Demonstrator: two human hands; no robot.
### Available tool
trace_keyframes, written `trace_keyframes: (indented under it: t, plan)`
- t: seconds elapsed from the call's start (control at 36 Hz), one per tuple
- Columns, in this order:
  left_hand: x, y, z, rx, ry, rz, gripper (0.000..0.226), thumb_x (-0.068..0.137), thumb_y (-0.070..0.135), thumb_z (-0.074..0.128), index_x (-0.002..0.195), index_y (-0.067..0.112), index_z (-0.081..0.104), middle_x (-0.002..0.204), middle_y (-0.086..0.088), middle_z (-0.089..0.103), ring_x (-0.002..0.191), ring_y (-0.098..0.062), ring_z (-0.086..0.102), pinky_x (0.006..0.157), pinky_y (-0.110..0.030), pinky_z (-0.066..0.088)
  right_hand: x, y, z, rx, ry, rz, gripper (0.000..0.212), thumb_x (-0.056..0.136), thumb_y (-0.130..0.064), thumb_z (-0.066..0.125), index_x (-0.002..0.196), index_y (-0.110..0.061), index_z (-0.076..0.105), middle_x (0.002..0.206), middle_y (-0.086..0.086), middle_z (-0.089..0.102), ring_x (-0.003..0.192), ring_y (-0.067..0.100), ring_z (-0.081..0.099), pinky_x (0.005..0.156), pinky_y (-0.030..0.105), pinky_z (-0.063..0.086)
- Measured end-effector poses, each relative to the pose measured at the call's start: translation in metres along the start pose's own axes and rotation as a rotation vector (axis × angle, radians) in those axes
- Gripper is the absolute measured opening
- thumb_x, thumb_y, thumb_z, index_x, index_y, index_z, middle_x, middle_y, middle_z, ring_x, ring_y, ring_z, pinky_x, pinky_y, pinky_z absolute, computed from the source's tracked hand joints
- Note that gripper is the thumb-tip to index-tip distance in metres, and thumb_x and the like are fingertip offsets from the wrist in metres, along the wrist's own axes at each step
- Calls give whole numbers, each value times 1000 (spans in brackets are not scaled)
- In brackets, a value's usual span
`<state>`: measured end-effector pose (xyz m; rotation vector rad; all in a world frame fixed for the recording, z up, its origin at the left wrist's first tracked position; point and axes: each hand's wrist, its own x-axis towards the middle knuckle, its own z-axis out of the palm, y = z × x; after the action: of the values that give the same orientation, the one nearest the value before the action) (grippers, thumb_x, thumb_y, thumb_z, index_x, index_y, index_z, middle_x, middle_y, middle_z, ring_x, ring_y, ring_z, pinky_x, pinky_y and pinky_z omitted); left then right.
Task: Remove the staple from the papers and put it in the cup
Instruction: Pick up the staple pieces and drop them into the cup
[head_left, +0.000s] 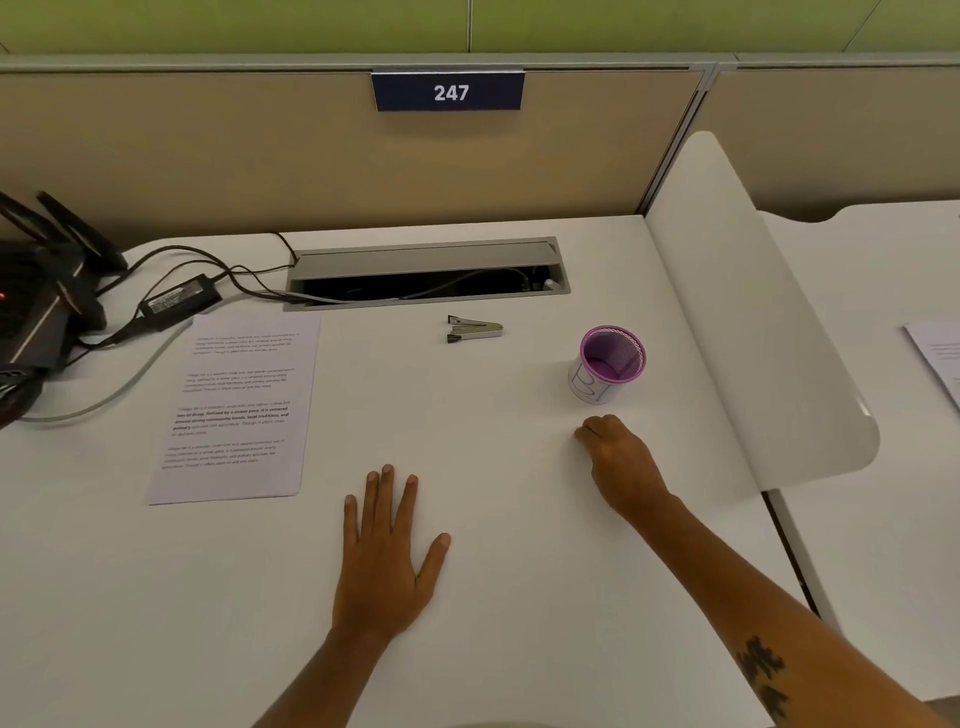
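Observation:
The printed papers (234, 410) lie flat at the left of the white desk (493, 597). The staple is too small to make out. A metal staple remover (474, 329) lies at the back middle, below the cable slot. A purple mesh cup (609, 362) stands upright at the right. My left hand (387, 556) rests flat on the desk, palm down, fingers spread, right of the papers. Just in front of the cup, my right hand (621, 460) sits on the desk with its fingers curled under. Nothing shows in either hand.
An open cable slot (426, 275) runs along the back. A black power brick (179, 300), cables and a black device (36, 306) crowd the left rear. A white divider panel (753, 322) bounds the right side. More paper (937, 358) lies on the neighbouring desk.

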<state>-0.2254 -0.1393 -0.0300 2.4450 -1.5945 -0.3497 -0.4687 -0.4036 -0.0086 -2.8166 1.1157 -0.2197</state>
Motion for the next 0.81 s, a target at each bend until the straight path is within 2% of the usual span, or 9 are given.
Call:
trace_keyframes:
  t: [0.14,0.25,0.31,0.36,0.47,0.53,0.61,0.69,0.81]
  plan:
    - [0,0,0,-8,3,-4,84,103,65,38,170,21,11,179,-7,-1,167,-26,-5,133,-59,14,1,-1,3,66,45,77,39,68,25,69,102,6,73,96,21,71,85,39,68,71,40,60]
    - [0,0,0,-23,7,-2,84,103,65,39,169,20,12,179,-6,-1,167,-26,-4,133,-59,14,12,3,-9,353,138,416,25,76,16,68,87,-3,79,89,10,78,81,29,72,78,33,55]
    - [1,0,0,-18,3,-6,84,103,65,37,170,21,11,179,-6,-2,167,-26,-4,133,-59,14,14,9,-17,619,146,674,18,82,6,72,86,-9,82,87,5,79,80,22,73,82,34,59]
    - [0,0,0,-13,-2,-10,84,103,67,35,170,21,10,179,-6,-2,167,-25,-5,133,-59,14,14,15,-24,989,158,920,17,83,5,77,84,-12,81,87,9,79,81,26,73,81,34,62]
    - [1,0,1,-16,-5,-17,85,102,67,35,170,22,10,180,-5,-2,167,-25,-4,133,-59,15,18,26,-41,1536,91,1200,16,90,15,67,103,6,71,100,18,69,89,26,68,59,18,60]
    - [1,0,1,-20,-6,-18,85,102,67,35,170,22,10,180,-5,-2,167,-25,-5,133,-59,15,19,29,-52,1718,60,1236,17,96,16,56,109,11,64,100,17,65,90,23,64,58,19,61]
    - [1,0,0,-22,-6,-18,85,102,67,36,170,22,11,179,-6,-1,167,-25,-5,133,-59,15,17,30,-73,1873,89,1237,16,100,14,49,99,7,62,100,16,63,94,22,63,72,24,64]
    - [1,1,-1,-27,-2,-16,85,102,67,37,170,22,12,179,-6,0,167,-25,-5,133,-59,15,21,37,-88,1917,136,1222,18,102,12,47,98,6,63,101,15,63,94,22,64,70,23,64]
    - [1,1,0,-30,-6,-15,85,102,66,36,170,22,12,179,-6,0,167,-25,-5,133,-59,14,33,45,-107,1889,157,1146,26,101,12,48,90,5,70,93,12,65,78,17,73,74,24,65]
